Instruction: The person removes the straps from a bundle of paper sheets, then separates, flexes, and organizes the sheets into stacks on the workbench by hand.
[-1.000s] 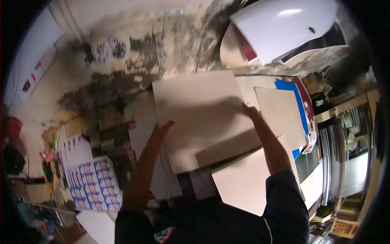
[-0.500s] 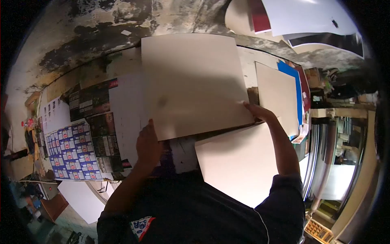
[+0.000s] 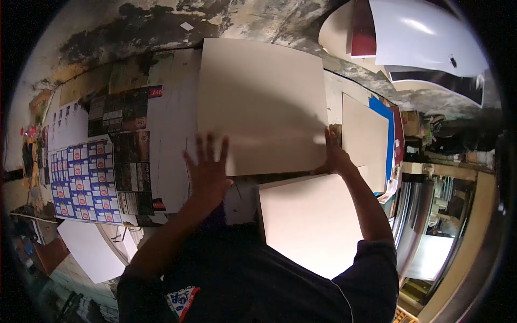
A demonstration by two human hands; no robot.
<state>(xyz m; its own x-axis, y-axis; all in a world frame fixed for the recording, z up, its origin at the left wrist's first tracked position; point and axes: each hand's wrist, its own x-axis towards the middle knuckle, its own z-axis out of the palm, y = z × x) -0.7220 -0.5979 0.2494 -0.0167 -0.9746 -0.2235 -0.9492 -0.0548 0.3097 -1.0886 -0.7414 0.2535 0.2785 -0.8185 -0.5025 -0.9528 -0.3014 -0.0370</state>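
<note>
The beige board (image 3: 261, 97) looks smooth and matt, the wall (image 3: 258, 19) rough.

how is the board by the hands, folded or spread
Spread: the board shows one broad face, with no visible part folded over.

head-worn; above the hands (image 3: 209, 175); facing forward and down; near
</note>
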